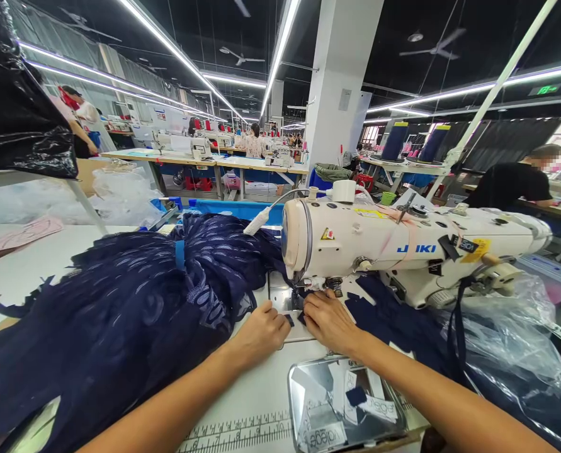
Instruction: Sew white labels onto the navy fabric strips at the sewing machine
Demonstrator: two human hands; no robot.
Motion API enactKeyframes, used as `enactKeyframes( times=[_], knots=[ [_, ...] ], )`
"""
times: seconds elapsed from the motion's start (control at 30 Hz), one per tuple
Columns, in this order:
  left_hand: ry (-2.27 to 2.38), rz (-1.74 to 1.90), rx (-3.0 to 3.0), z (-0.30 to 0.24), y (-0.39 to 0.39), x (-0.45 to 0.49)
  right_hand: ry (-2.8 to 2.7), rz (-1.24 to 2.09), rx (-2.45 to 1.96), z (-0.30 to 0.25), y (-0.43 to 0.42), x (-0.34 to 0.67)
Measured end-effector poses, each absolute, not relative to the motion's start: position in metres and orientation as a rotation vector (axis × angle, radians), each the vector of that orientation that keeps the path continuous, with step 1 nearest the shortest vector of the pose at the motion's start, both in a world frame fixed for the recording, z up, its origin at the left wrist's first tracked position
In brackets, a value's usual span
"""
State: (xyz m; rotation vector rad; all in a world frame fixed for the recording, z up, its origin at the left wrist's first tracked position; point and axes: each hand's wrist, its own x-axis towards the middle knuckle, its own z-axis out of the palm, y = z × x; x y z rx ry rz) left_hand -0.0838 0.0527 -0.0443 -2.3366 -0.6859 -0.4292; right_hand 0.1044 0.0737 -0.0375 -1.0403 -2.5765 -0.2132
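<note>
A white JUKI sewing machine (356,242) stands in front of me, its needle area just beyond my hands. My left hand (264,328) is closed in a pinch left of the needle, with the corner of a small navy fabric piece (288,319) showing at its fingertips. Close by the presser foot (296,299), my right hand (328,319) has its fingers bent and pressed together on navy fabric, mostly hidden under them. A large heap of navy lace garments (143,302) lies to the left, with a blue clip or band (180,254) on it.
A metal tin lid (303,402) holding labels and scraps lies before me, beside a printed ruler (242,434). Navy fabric strips (379,311) and clear plastic (502,327) lie right. A black plastic bag (20,107) hangs at left. A co-worker (509,185) sits at far right.
</note>
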Motion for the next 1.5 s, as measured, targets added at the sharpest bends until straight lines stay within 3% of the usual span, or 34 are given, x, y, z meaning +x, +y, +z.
enactKeyframes(
  times=[0.3,0.9,1.13,1.37,1.5],
  knots=[
    [-0.685,-0.513,-2.307,-0.044,0.051,-0.081,-2.251,0.362,-1.154,-0.049,0.079,0.094],
    [-0.692,-0.297,-2.399,-0.05,0.054,-0.077,-2.273,0.27,-1.167,-0.047,0.075,0.092],
    [-0.716,-0.292,-2.406,-0.049,0.054,-0.073,-2.263,0.452,-1.123,-0.045,0.072,0.099],
    [-0.809,-0.286,-2.502,-0.037,0.052,-0.081,-2.594,-0.202,-1.094,-0.046,0.051,0.094],
    [-0.809,-0.427,-2.633,-0.029,0.047,-0.098,-2.749,-0.358,-0.899,-0.043,0.054,0.1]
  ],
)
